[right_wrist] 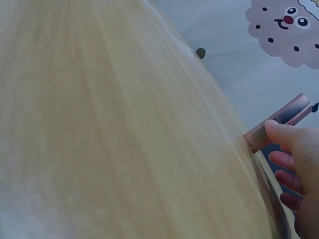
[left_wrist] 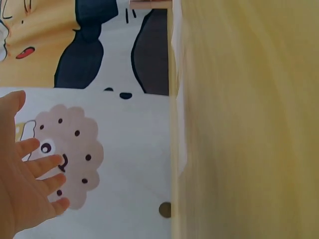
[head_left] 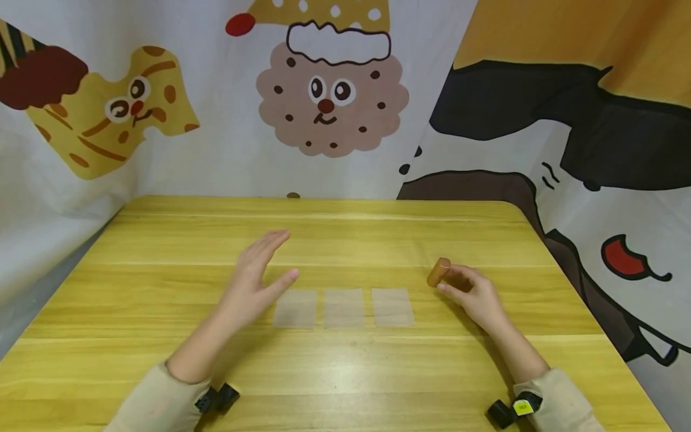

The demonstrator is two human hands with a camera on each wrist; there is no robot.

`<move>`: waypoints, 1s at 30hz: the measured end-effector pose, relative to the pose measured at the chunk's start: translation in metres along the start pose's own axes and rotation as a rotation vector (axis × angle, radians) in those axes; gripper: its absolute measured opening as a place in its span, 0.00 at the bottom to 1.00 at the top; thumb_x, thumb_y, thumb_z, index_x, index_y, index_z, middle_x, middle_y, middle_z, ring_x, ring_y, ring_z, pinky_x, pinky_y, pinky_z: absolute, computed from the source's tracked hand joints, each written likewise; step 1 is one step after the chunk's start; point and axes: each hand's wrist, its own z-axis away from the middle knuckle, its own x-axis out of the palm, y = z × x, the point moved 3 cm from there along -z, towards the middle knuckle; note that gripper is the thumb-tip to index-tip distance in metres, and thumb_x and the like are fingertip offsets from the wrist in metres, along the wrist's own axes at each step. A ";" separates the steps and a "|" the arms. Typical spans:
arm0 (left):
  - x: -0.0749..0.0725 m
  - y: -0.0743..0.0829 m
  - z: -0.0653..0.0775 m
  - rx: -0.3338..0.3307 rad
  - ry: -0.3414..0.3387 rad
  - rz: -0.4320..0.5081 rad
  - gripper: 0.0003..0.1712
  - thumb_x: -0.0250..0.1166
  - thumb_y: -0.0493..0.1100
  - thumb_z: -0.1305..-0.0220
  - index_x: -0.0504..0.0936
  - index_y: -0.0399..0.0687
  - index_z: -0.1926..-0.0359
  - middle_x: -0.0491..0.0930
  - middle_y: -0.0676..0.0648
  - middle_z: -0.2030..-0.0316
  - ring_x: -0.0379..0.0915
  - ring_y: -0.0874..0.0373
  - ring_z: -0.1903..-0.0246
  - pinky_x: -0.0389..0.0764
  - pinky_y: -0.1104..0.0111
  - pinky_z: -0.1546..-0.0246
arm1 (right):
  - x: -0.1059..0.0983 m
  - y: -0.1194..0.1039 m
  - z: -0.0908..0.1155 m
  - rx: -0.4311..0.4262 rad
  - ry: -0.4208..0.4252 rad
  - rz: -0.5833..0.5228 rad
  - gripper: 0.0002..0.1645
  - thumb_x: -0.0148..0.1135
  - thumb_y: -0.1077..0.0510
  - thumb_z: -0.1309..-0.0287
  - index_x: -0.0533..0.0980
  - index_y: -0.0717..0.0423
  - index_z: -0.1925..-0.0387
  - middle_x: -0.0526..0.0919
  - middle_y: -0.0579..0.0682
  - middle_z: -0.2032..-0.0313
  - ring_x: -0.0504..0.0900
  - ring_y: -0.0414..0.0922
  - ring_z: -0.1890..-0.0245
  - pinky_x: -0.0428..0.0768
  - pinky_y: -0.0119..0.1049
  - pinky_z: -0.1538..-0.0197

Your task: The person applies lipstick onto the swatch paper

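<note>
Fingers of my right hand pinch brown tube, 2 o'clock from sheets; fingertip-only grip could slip. Left hand spread.

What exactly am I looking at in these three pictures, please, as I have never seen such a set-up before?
There is no robot here: a person works with two bare hands. The wide picture comes from a camera worn on the head, looking forward and down; the other two are taken at the left and right wrists, so they look tilted. On the yellow wood-grain table lie three thin, pale, roughly square sheets in a row. The right hand holds a small, shiny, brownish tube-shaped object. The left hand holds nothing and is raised near the leftmost sheet. Behind the table hangs a white, cartoon-printed cloth.
</note>
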 end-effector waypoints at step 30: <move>0.043 0.029 -0.018 0.004 -0.083 0.180 0.36 0.63 0.49 0.35 0.61 0.52 0.29 0.60 0.50 0.31 0.51 0.52 0.32 0.55 0.48 0.35 | 0.009 -0.010 -0.004 -0.109 0.087 0.030 0.10 0.72 0.63 0.50 0.78 0.62 0.68 0.79 0.55 0.66 0.73 0.47 0.65 0.71 0.28 0.66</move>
